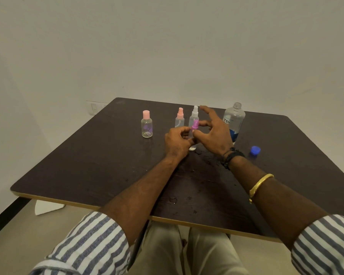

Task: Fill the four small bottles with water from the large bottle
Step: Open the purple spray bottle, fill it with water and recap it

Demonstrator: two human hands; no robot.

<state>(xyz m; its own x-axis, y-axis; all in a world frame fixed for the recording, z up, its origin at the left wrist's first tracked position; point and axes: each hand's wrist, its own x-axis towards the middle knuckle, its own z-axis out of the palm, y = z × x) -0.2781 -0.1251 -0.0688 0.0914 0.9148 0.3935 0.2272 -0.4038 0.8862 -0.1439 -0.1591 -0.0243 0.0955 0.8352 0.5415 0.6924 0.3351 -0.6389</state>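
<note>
My left grip (177, 142) is curled round the purple-capped small bottle (192, 148), holding it upright near the middle of the counter (87, 165); most of its clear body is hidden behind my fingers and only its base shows below them. My right grip (213, 133) pinches the purple spray cap (195, 125) at the top of that bottle between thumb and forefinger, with my other fingers spread out above it. Behind my hands stand the other small bottles: the pink-lidded bottle (147, 125) off to the left and well apart, the pink spray bottle (179, 118) nearer, and the white spray bottle (194, 114) just beside it, partly hidden by my right fingers. The large bottle (233, 122) stands upright to the right of my right grip, its neck uncapped, and its blue cap (255, 150) lies on the counter near it, toward me. Drops of water (207, 161) speckle the dark surface around and below my wrists. On my right arm sit black wristbands (231, 156) and a gold bangle (260, 185).
</note>
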